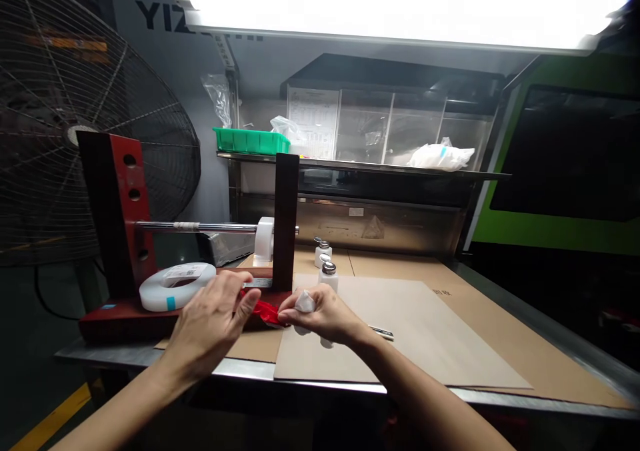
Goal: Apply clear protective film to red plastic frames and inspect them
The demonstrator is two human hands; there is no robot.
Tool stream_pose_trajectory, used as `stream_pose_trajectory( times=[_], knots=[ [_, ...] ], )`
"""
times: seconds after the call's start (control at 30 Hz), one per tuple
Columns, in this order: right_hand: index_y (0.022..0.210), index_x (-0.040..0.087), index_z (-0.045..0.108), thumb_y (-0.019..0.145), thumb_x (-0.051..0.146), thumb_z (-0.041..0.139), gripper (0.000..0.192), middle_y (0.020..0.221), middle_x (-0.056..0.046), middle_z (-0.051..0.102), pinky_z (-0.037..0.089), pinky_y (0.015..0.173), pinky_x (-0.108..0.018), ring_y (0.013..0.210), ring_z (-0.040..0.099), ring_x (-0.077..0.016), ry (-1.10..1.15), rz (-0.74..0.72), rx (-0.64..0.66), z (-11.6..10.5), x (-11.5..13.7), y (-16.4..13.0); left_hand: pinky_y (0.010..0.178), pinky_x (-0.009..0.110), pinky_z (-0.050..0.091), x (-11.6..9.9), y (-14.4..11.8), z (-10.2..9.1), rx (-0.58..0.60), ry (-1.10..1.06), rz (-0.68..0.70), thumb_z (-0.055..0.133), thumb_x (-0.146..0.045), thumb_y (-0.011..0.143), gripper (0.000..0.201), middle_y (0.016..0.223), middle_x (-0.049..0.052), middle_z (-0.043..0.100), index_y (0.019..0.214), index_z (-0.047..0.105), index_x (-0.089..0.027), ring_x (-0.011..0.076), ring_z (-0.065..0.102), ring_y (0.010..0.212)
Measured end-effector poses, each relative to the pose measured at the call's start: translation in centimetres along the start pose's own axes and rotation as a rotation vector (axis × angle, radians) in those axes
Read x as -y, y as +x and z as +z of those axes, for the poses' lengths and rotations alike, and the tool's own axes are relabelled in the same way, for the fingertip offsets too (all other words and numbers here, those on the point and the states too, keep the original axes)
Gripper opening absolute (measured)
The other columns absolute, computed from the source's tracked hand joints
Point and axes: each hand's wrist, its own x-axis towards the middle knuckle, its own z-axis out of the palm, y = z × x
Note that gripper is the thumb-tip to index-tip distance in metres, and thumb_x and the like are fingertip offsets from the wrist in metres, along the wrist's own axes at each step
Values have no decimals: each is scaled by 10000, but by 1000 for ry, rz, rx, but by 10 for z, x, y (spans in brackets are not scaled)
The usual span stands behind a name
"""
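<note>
A glossy red piece [267, 312], thin and crumpled-looking, spans the gap between my two hands; its exact kind is unclear. My left hand [210, 314] is curled round its left end, with red showing between thumb and forefinger and the other fingertips hidden. Thumb and fingers of my right hand [323, 312] pinch the right end. A wad of white cloth or tissue [305, 302] pokes out of that same hand. Just behind it stands a white pump bottle [329, 274] with a metal top, and a second bottle [323, 254] is farther back.
A red and black stand [135, 238] carries a steel rod [215, 227] with a white roll [264, 240]. On its base lies a clear tape roll [155, 294]. Cardboard [400, 331] covers the table, a cutter-like tool [381, 332] on it. A green bin [251, 140] sits on the shelf.
</note>
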Motion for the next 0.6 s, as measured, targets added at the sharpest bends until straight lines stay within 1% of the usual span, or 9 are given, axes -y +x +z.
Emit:
stream_pose_trajectory(
  times=[0.07,0.1,0.13,0.2,0.27,0.33,0.4,0.5,0.6],
  knots=[
    [781,133,710,782,298,651,176,720,-26,614,392,576,-208,620,525,-101,-209,-142,-62,7,-2,7,830,403,400,4,6,-1,25,-144,-256,319,-705,782,580,1004,69,587,1071,506,-239,273,543,947],
    [782,139,713,789,262,642,142,734,-27,617,385,595,-211,635,528,-102,-314,-211,-80,12,-4,12,770,393,439,6,10,0,68,-220,-350,313,-714,770,604,942,66,600,1094,481,-233,263,571,870],
    [775,146,714,794,235,632,123,749,-28,619,375,609,-213,648,527,-102,-406,-268,-91,16,-5,16,684,370,468,9,14,1,115,-282,-410,317,-700,770,603,851,57,603,1112,454,-222,248,584,769],
    [754,163,710,791,220,632,104,769,-22,619,357,622,-215,665,521,-102,-478,-312,-82,24,-7,26,529,313,467,16,21,4,169,-327,-449,331,-597,797,530,694,32,569,1137,405,-198,227,572,629],
    [723,167,696,763,235,665,84,730,-7,608,350,611,-211,647,508,-98,-310,-176,-105,28,-12,37,492,290,463,24,26,5,164,-306,-473,363,-470,799,436,671,27,554,1137,386,-195,228,578,632],
    [703,147,665,740,271,689,131,638,10,568,343,572,-209,584,478,-91,-50,43,-206,28,-18,49,506,296,472,34,29,5,135,-250,-489,354,-400,802,371,731,43,576,1118,389,-208,234,593,663],
    [703,129,625,774,346,651,230,534,35,483,316,515,-211,502,413,-80,132,216,-324,24,-25,61,551,321,476,41,32,3,110,-181,-485,347,-385,809,329,785,54,595,1089,399,-220,242,602,672],
    [753,122,600,826,461,563,348,466,67,368,251,459,-219,433,312,-69,239,300,-377,19,-31,76,731,379,444,44,35,-1,68,-67,-433,334,-367,822,282,877,75,614,1055,408,-226,283,604,816],
    [743,124,585,775,402,630,283,460,80,339,193,428,-225,405,250,-56,344,341,-350,20,-31,87,830,385,376,41,38,-3,33,14,-380,315,-347,831,263,973,91,614,1047,399,-225,307,569,952]
  ],
)
